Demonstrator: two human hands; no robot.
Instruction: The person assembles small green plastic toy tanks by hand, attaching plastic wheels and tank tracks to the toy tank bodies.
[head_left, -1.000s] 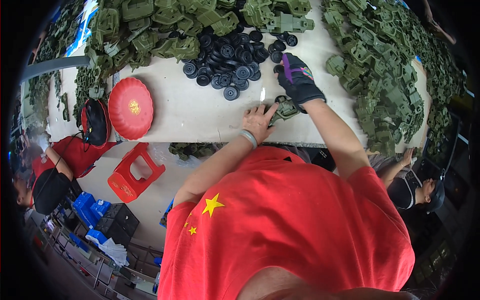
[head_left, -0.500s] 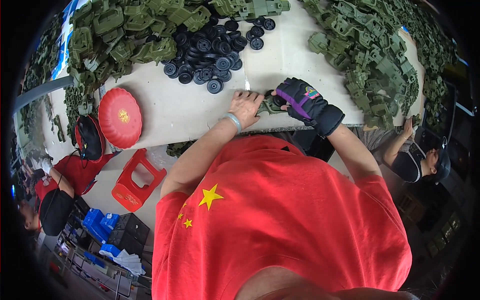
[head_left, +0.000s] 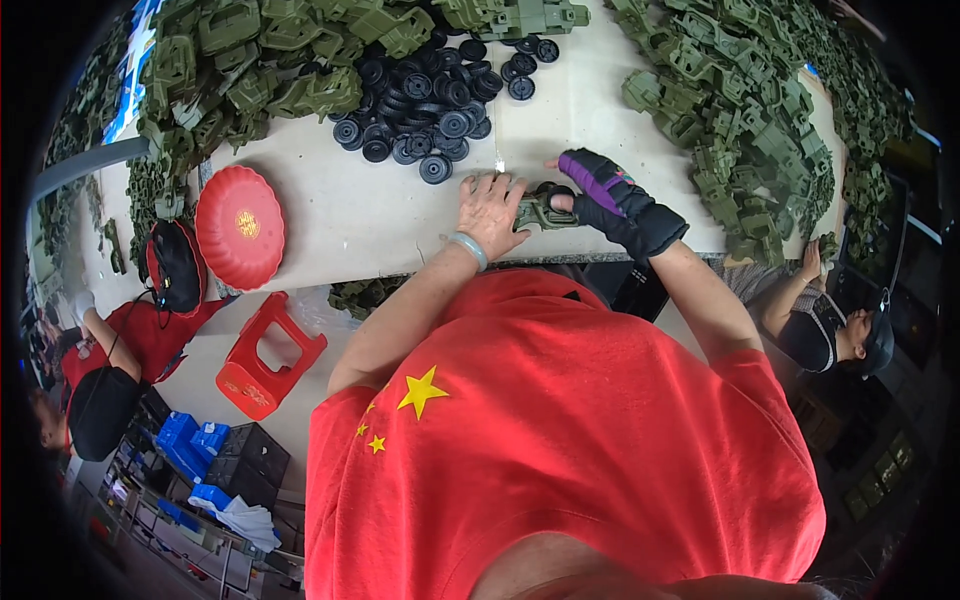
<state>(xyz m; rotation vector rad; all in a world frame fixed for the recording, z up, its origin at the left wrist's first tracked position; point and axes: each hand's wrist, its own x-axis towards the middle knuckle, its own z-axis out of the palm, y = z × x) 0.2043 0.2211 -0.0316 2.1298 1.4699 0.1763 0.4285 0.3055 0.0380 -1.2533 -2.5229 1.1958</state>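
Note:
On the table's near edge lies a small green plastic toy vehicle part (head_left: 540,212) with black wheels (head_left: 554,190) on it. My left hand (head_left: 490,217), bare with a pale bangle at the wrist, is closed on the part's left end. My right hand (head_left: 612,203) wears a black and purple fingerless glove. Its thumb touches the right side of the part, while the index finger stretches out above, apart from the thumb. The other right fingers are hidden. Beyond my hands sits a heap of loose black wheels (head_left: 420,100).
Green plastic vehicle parts are piled at the far left (head_left: 230,60) and right (head_left: 740,130). A red scalloped bowl (head_left: 240,228) stands on the table's left. A red stool (head_left: 268,355) is below. One person (head_left: 105,400) works at left, another (head_left: 815,320) at right.
My right thumb and index finger have parted, the index lifting away from the wheel. The view has shifted slightly. My left hand still holds the green part.

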